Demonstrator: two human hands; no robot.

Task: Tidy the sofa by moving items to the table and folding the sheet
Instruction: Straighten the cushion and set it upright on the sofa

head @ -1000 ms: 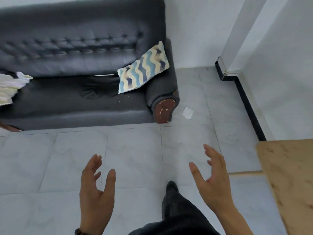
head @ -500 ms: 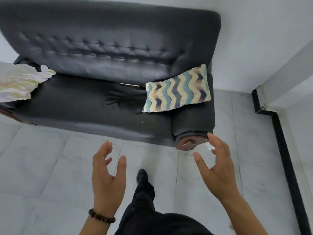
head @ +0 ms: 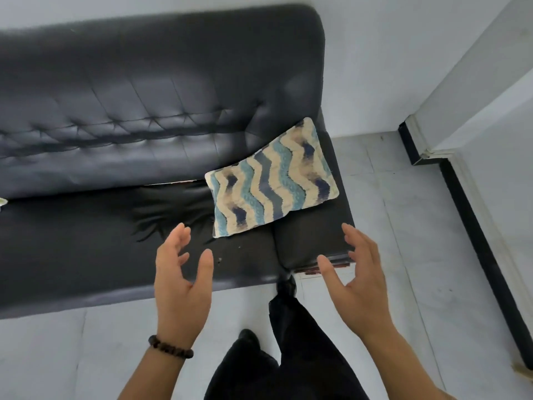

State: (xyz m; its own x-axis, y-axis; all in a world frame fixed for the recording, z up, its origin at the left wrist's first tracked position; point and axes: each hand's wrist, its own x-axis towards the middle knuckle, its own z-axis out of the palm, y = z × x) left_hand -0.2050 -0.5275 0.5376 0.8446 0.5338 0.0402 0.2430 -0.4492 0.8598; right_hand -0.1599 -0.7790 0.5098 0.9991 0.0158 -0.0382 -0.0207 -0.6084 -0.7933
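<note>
Black leather first: the long black tufted leather sofa (head: 144,96) runs across my view, smooth and shiny on the backrest, creased and puckered mid-seat. At the seat's far left edge a sliver of pale cloth (head: 2,202) pokes in; too little shows to say whether that's the sheet.

Now my left hand (head: 181,290), dark wooden bead bracelet (head: 170,349) on the wrist, hovers over the seat's front edge, fingers spread and loosely curved, holding nothing. Just ahead and to its right is what I reckon I'm after: the flat rectangular cushion with cream, teal and navy zigzag stripes (head: 271,180). It's propped at the seat's right end, lower corner on the seat, upper part leaning over the sofa's right armrest (head: 311,241). The cover looks woven and nubbly and the filling thin, so it should flop if taken by one corner.

My right hand (head: 357,284) is over the armrest's front end, also wide and empty, palm turned inward. Neither hand touches the cushion yet.

To do this well I'd take the two short sides, left hand at the lower corner, right hand at the edge on the armrest. Thumbs go on top, and I lift it level so it doesn't drag on the slick leather. The table's out of sight, so I'll have to turn for it.

Far right: pale grey marble-look floor tiles (head: 389,241) and a black skirting strip (head: 473,226) along the white wall.
</note>
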